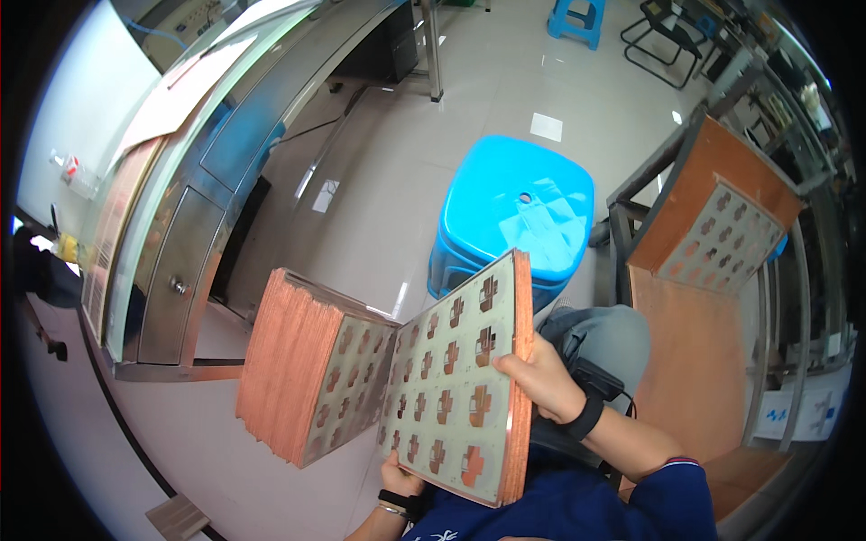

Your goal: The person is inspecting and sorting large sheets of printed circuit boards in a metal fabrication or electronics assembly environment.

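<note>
A stack of thin copper-edged circuit board panels [458, 365] is tilted in front of me, its pale face covered with rows of cross-shaped copper patches. My right hand [548, 380] grips its right edge, thumb on the face and fingers behind. At the bottom edge my left hand [400, 476] is closed on the same stack, its fingers partly hidden. Left of it stands a thicker stack of similar panels [287, 374] with rough copper-coloured edges. The two stacks meet along their inner edges like an opened book; what supports the thicker one cannot be made out.
A blue plastic stool [514, 171] stands ahead, near my knee. On the left is a metal workbench [185, 261] with drawers and sheets on top. At the right a metal-framed rack [690, 334] with brown boards holds a patterned panel [722, 239]. A folding chair [663, 45] stands far off.
</note>
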The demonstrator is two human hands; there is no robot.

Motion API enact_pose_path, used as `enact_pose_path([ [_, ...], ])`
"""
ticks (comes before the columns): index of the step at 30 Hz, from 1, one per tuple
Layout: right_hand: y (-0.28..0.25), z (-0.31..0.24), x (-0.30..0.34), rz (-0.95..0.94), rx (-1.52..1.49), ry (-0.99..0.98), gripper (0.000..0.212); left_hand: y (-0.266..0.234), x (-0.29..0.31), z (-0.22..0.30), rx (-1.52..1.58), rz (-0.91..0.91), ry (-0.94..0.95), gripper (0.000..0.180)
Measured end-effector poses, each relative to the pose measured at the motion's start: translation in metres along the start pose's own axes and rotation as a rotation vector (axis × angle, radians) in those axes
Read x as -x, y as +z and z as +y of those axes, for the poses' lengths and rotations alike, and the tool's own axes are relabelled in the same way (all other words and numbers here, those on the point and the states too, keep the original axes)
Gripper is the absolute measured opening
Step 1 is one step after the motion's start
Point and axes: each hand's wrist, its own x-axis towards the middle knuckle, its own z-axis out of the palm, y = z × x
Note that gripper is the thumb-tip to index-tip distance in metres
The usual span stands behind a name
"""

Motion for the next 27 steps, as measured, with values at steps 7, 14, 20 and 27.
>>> enact_pose_path([
  [7,-0.034,-0.020,0.031,0.000,-0.024,-0.247,0.036,0.041,-0.003,-0.027,-0.184,-0.091,0.038,0.047],
  [14,-0.071,-0.030,0.072,0.026,-0.125,-0.382,0.038,0.061,0.010,-0.053,-0.216,-0.247,0.014,0.048],
  [20,-0.099,-0.048,0.089,-0.076,-0.087,-0.570,0.044,0.097,0.006,-0.085,-0.270,-0.339,0.203,0.048],
  [27,-0.128,-0.063,0.085,-0.067,-0.219,-0.580,0.047,0.171,-0.003,-0.111,-0.418,-0.445,0.407,0.043],
])
